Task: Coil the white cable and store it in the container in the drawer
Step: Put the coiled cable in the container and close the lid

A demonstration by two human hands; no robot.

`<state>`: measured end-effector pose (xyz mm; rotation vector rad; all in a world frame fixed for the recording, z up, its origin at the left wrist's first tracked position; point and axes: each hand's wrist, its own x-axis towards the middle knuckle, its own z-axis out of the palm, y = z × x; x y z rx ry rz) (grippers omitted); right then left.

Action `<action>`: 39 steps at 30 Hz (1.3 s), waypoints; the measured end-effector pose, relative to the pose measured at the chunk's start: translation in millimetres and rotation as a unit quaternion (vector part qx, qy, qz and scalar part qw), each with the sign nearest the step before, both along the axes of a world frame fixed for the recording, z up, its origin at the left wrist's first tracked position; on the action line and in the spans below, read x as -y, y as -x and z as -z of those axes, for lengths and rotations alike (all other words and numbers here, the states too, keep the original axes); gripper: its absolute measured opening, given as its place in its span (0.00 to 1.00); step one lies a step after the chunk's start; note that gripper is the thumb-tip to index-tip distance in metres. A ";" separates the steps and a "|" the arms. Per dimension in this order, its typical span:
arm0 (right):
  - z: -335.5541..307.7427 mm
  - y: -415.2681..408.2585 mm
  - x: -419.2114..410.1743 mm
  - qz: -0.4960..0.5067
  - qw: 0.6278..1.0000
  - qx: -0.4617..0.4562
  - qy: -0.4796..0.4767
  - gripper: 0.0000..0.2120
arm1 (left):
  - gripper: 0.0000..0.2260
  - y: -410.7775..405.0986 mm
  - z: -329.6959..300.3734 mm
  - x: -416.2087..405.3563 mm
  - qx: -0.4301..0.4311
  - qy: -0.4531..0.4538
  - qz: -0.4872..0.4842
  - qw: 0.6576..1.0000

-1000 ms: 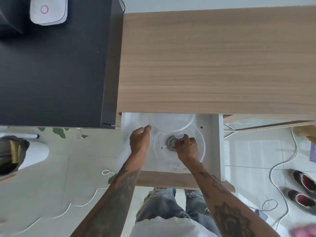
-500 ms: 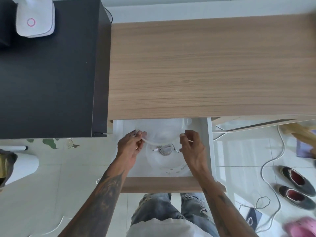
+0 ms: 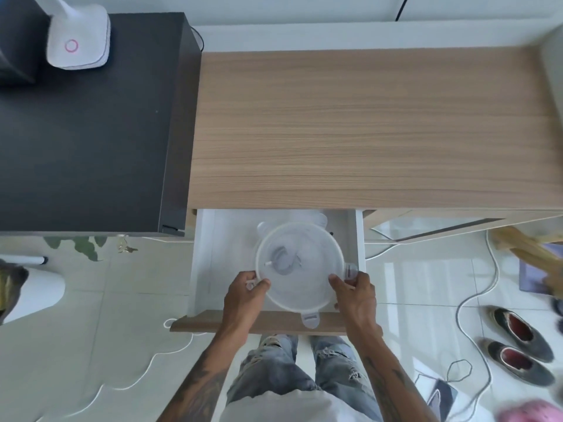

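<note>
The white drawer [image 3: 359, 239] is pulled open under the wooden desk top. Inside it stands a round clear plastic container, and a round translucent lid [image 3: 304, 287] with clip tabs lies over it. Through the lid I see the coiled white cable [image 3: 285, 260] lying inside the container. My left hand [image 3: 243, 296] grips the lid's left edge and my right hand [image 3: 355, 292] grips its right edge by a clip tab. The container's body is mostly hidden under the lid.
The wooden desk top [image 3: 365, 126] lies beyond the drawer, with a black cabinet [image 3: 85, 126] to its left bearing a white device [image 3: 77, 39]. Loose cables [image 3: 475, 296] and a pair of shoes [image 3: 518, 345] lie on the tiled floor at right. Another white cord [image 3: 146, 367] trails on the floor at left.
A second ago my right hand was placing the coil in the open container. Then both hands picked up the lid at the drawer's back, and it sits over the container now.
</note>
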<state>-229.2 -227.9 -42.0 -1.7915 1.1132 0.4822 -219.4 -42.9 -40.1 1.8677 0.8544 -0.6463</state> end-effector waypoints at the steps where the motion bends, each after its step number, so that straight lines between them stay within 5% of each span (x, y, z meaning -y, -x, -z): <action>1: 1.0 -0.8 0.2 -0.003 1.000 -0.001 0.001 0.18 | 0.10 -0.9 2.2 1.4 -0.015 0.019 -0.022 0.999; 9: 3.9 -33.8 3.1 -0.013 1.000 0.016 -0.014 0.14 | 0.04 -41.7 11.5 -3.0 0.015 0.042 -0.067 0.997; 14: 6.1 -36.8 8.8 -0.065 0.998 0.011 -0.008 0.26 | 0.24 -45.0 18.3 -13.0 -0.016 0.020 -0.013 1.000; 22: 8.9 -48.4 9.4 -0.156 0.987 -0.002 0.041 0.18 | 0.33 -63.1 16.9 -15.5 0.060 -0.034 0.132 0.989; 39: 13.7 -60.9 19.9 -0.086 0.996 0.005 0.005 0.13 | 0.27 -88.8 23.2 -12.7 0.084 -0.145 0.252 0.953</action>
